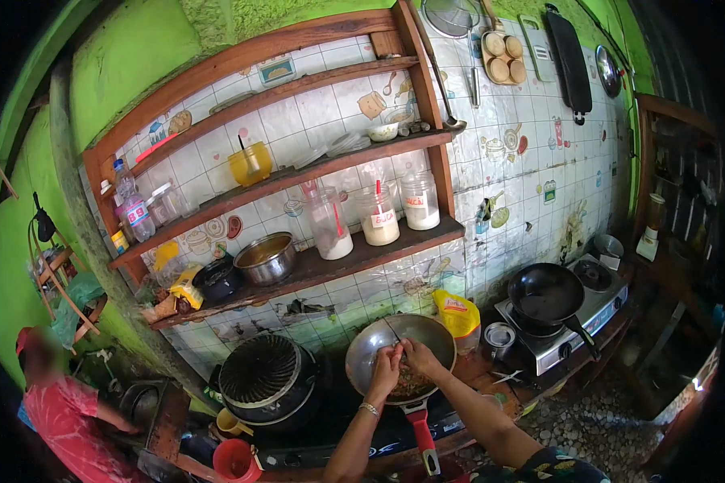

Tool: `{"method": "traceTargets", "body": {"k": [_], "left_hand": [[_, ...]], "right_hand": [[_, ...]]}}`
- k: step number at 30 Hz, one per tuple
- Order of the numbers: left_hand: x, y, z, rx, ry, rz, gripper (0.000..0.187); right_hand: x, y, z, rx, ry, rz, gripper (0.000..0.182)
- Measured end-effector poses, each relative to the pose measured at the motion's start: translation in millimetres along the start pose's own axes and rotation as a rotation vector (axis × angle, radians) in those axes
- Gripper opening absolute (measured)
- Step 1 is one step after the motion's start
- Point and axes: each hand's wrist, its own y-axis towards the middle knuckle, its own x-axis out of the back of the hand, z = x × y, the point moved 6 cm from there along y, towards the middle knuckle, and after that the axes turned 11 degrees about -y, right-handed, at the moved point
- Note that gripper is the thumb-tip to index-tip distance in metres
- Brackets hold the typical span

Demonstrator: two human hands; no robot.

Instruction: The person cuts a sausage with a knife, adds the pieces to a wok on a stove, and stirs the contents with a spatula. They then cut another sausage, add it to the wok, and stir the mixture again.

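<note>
Both of the person's hands met right over the wok, low in the middle of the frame. The wok was a big silvery pan, dull grey inside, tilted a bit toward the tiled wall, with a red handle sticking down toward the bottom edge. In its lower part sat a heap of brownish chopped food, too small to make out what it was.

The left hand, with a bracelet on the wrist, was curled up with its fingertips pinched together at the top. The right hand was just beside it, touching or nearly so, fingers also bunched in a pinch. They seemed to be working some small bit between them, but it was too tiny to tell what, or which hand really gripped it.

Left of the wok stood a dark round pot with a ribbed lid, and a red cup sat near the bottom edge. Just right of the wok, against the wall, leaned a yellow pouch, with a small steel cup next to it. Further right was a gas stove with a black frying pan on it.

Above all that, wooden shelves held clear jars of white stuff and a steel bowl. In the lower left corner another person in a red shirt was bent over something.
</note>
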Motion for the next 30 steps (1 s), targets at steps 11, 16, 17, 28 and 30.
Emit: {"method": "traceTargets", "body": {"k": [11,16,17,28,30], "left_hand": [[-10,7,8,0.134,-0.219,0.060,0.033],[-5,13,17,0.164,-0.135,-0.016,0.032],[-5,12,6,0.143,-0.126,0.007,0.031],[-7,15,32,0.131,-0.013,-0.024,0.023],[-7,13,30,0.125,-0.027,0.014,0.024]], "right_hand": [[-7,9,-22,0.134,0.087,-0.121,0.050],[19,-14,22,-0.131,0.250,0.160,0.050],[21,-14,24,-0.055,0.175,0.121,0.051],[21,-26,32,-0.220,0.331,0.189,0.048],[25,-28,36,-0.228,0.346,0.184,0.047]]}}
